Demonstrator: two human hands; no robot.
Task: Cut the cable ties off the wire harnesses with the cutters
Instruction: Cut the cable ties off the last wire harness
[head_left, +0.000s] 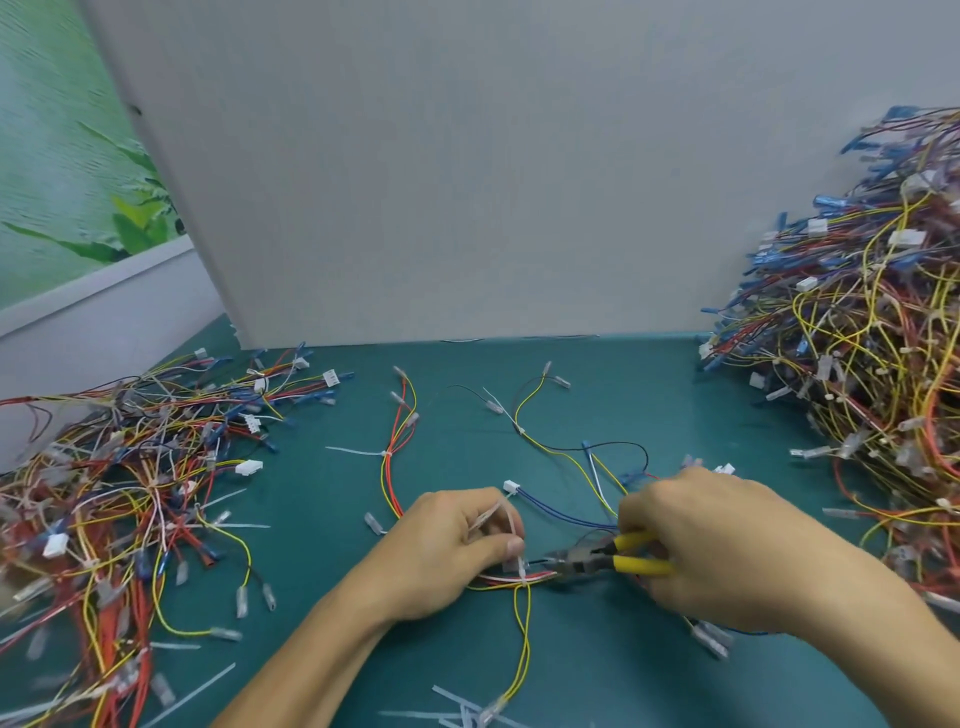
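Note:
A wire harness (522, 613) of red, yellow, white and blue wires lies on the green mat in front of me. My left hand (447, 551) pinches a white cable tie (511, 525) that wraps the bundle. My right hand (722, 540) grips the yellow-handled cutters (605, 558). Their dark jaws point left and sit at the bundle right beside the tie, just under my left thumb. Whether the jaws touch the tie I cannot tell.
A flat heap of harnesses (119, 493) covers the mat at the left. A tall pile of harnesses (857, 332) rises at the right. Cut tie pieces (457, 712) lie near the front edge. A grey panel (441, 182) stands behind the mat.

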